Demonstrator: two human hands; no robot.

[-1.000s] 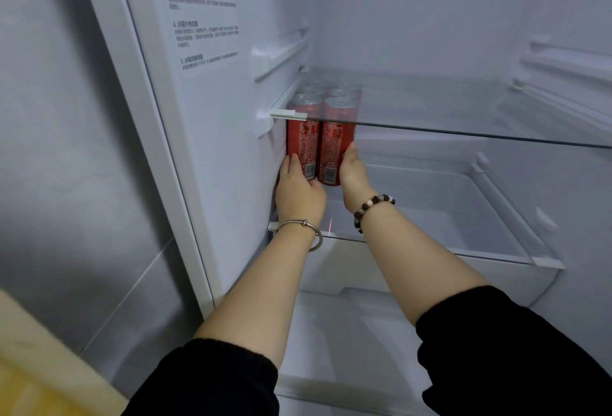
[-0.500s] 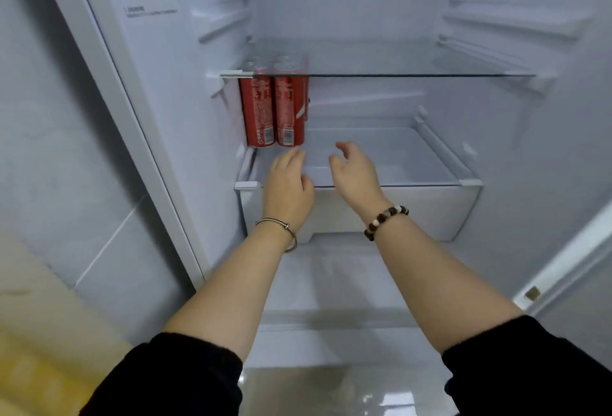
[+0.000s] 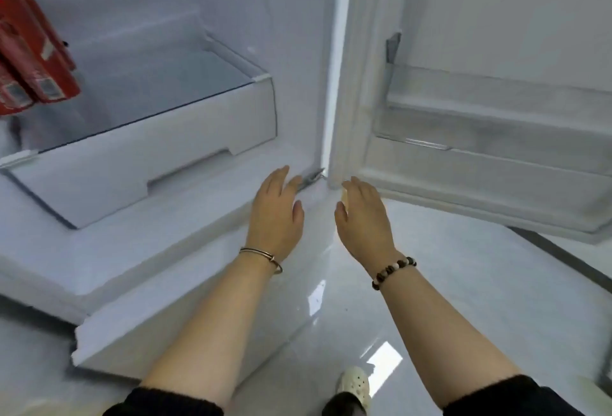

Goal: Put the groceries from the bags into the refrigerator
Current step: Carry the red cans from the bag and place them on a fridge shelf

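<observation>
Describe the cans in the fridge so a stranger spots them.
Start at the open refrigerator filling the left of the view. Follow the glass shelf over the white drawer to its far left: the red cans sit there, partly cropped. They are the only red thing in view.

Home kitchen: open refrigerator point(image 3: 298, 51), tiled floor point(image 3: 463, 283)

No text is legible; the red cans point(image 3: 37, 49) carry white print and barcode patches, all too blurred to read
</observation>
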